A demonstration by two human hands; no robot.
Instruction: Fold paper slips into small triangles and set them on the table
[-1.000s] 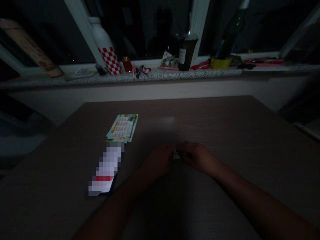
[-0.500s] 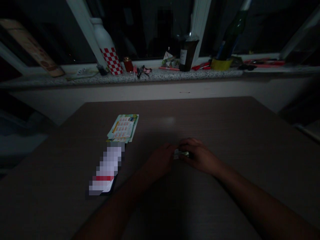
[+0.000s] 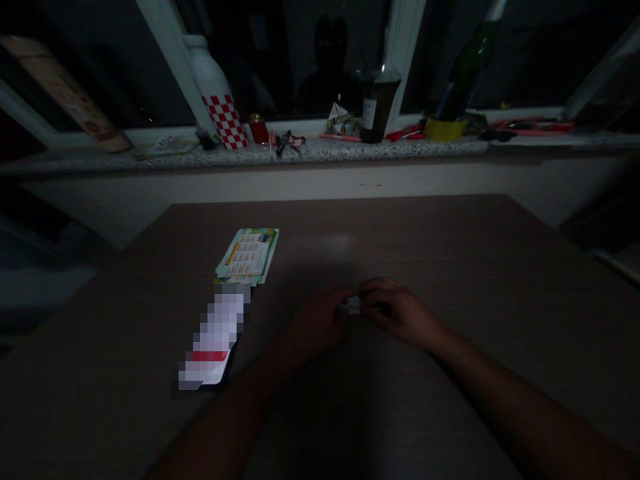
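Note:
Between my two hands, low over the middle of the table, is a small pale piece of paper (image 3: 353, 305). It looks folded, though fingers and dimness hide most of it. My left hand (image 3: 320, 321) closes on its left side, thumb and fingers bent round it. From the other side my right hand (image 3: 397, 308) pinches it, with the fingers curled over the far edge. A loose stack of printed paper sheets (image 3: 246, 255) lies to the left, and a lit phone (image 3: 217, 337) with a blurred screen lies just in front of it.
Behind the brown table (image 3: 425, 233) runs a speckled stone sill (image 3: 320, 151). It bears a red-and-white checked bottle (image 3: 220, 100), a small red jar (image 3: 258, 130), a dark cup (image 3: 379, 110), yellow tape (image 3: 445, 129) and a green bottle (image 3: 467, 67). The light is dim.
The fingers of my right hand have shifted slightly on the paper, and its greenish corner no longer shows. My left hand stays in nearly the same place.

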